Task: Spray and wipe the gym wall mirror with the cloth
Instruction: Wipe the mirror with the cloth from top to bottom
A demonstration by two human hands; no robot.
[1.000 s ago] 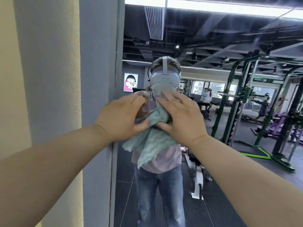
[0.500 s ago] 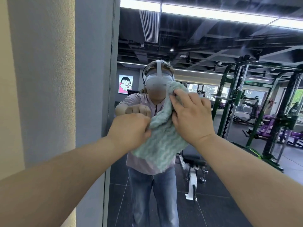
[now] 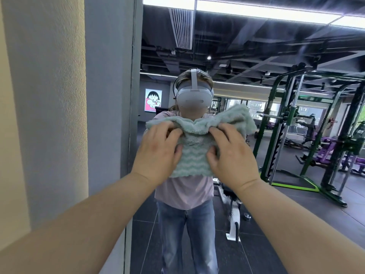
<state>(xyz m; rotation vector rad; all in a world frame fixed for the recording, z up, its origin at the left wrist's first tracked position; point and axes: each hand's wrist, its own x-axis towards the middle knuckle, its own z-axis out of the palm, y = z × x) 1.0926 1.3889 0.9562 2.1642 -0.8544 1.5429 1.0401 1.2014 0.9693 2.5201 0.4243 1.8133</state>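
The wall mirror (image 3: 256, 46) fills the view ahead and reflects the gym and a person with a headset. A pale green cloth (image 3: 194, 157) with a wavy pattern is held spread out in front of the glass at chest height. My left hand (image 3: 158, 153) grips its left side, fingers over the top fold and thumb underneath. My right hand (image 3: 231, 157) grips its right side the same way. The cloth's upper edge is bunched between the two hands. No spray bottle is in view.
A grey pillar (image 3: 110, 95) and a cream textured wall (image 3: 39, 95) border the mirror's left edge. The reflection shows a green power rack (image 3: 292, 123), purple machines (image 3: 335, 153), a white bench frame (image 3: 235, 220) and a dark tiled floor.
The cloth was bunched and hanging from my hands; now my hands have drawn apart and it is spread wide between them. My left hand went from a fist to a grip on the left edge.
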